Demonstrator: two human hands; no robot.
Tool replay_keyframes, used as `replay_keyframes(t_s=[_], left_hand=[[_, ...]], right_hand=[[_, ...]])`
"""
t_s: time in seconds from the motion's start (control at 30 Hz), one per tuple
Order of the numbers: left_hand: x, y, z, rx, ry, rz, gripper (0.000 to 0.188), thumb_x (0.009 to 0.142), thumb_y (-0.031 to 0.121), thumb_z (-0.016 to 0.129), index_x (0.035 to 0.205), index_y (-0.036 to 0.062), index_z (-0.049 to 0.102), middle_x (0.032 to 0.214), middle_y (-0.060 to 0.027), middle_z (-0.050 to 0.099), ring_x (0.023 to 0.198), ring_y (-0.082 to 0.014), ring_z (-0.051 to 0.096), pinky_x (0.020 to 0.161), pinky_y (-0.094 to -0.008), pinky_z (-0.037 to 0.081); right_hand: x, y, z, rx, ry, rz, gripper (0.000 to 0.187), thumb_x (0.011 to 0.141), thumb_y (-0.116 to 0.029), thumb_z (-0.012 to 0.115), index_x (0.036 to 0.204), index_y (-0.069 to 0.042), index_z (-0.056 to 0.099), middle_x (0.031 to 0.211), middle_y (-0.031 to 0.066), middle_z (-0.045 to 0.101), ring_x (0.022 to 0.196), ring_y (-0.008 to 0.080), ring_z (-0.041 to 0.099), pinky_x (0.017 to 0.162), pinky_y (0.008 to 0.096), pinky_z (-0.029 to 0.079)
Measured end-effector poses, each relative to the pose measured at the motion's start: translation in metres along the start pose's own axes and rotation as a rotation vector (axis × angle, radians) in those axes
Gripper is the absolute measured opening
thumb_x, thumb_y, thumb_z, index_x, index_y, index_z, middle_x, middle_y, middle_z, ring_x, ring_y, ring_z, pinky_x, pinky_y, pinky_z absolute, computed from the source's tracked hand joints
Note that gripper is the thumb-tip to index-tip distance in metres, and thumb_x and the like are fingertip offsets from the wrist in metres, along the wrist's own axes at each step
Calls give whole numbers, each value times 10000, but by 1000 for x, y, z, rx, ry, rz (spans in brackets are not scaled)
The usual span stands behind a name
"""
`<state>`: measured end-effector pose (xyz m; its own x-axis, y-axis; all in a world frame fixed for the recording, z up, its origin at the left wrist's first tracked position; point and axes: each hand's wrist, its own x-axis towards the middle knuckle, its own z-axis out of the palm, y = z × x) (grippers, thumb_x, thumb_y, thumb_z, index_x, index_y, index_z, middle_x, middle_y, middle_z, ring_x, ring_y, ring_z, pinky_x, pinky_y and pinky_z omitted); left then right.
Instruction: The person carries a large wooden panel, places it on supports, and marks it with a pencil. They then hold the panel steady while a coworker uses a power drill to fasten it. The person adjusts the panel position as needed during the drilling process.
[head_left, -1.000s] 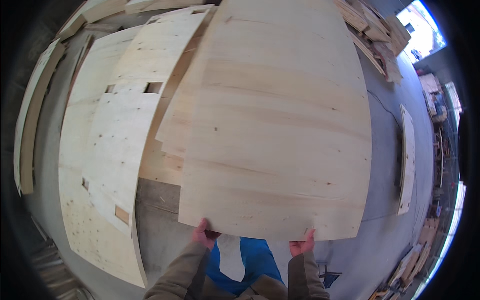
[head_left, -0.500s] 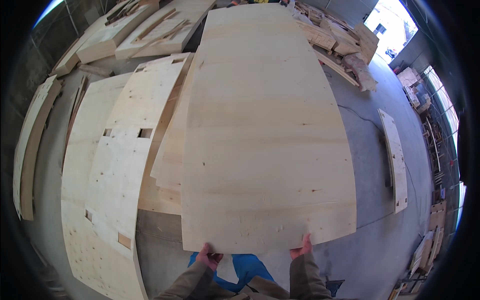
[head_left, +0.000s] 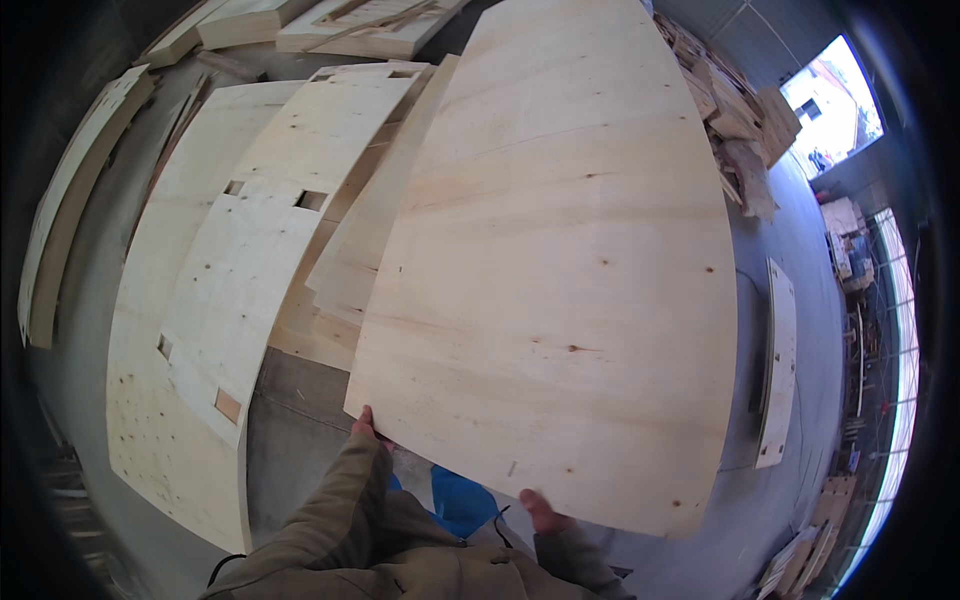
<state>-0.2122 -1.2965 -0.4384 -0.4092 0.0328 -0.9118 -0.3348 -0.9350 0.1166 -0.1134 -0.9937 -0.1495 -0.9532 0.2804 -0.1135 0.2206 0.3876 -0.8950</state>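
The sheet (head_left: 560,270), a large pale plywood panel, is held up off the floor (head_left: 300,420) at its near edge and runs away from the person, over other cut panels (head_left: 240,250) that lie flat on the left. It looks thin and broad, so it is likely light for its size but floppy and awkward, apt to sag or swing; its face is smooth and its edges may splinter. Gripping the near edge with the hands set wide apart, as here, seems the soundest hold.

The left hand (head_left: 365,425) sits at the near left corner, fingers curled onto the edge, mostly hidden beneath the sheet. The right hand (head_left: 545,512) clasps the near edge further right, thumb on top and fingers tucked under, out of sight. Both are closed on the sheet. The forearms, in olive sleeves (head_left: 340,510), rise from the lower edge, elbows bent and close to the body.

A narrow board (head_left: 778,360) lies well apart on the right, with scrap timber (head_left: 735,120) piled beyond
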Motion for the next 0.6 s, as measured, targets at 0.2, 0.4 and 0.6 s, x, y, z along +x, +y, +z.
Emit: replay_keyframes(t_s=[0.2,0.4,0.6], left_hand=[[24,104,-19,300,-13,207,447,1048,358,452,1372,59,525,1361,-127,601,1214,-326,593,1048,-516,474],[15,171,-39,108,112,225,479,1053,328,432,1388,-9,487,1348,-169,598,1197,-323,605,1025,-483,499],[37,235,-71,224,83,262,417,1045,308,448,1317,4,530,1238,-153,655,1100,-325,655,939,-512,545]], right_hand=[[21,-114,122,-121,-247,-304,431,865,-204,722,1248,-42,610,1169,133,660,1040,325,651,892,451,528],[32,-175,206,-87,-434,-157,404,889,-285,683,1203,-33,654,1175,155,678,1036,344,649,920,421,509],[12,-190,274,-252,-334,-418,326,893,-238,705,1133,-18,677,1045,140,702,946,291,663,849,393,520]])
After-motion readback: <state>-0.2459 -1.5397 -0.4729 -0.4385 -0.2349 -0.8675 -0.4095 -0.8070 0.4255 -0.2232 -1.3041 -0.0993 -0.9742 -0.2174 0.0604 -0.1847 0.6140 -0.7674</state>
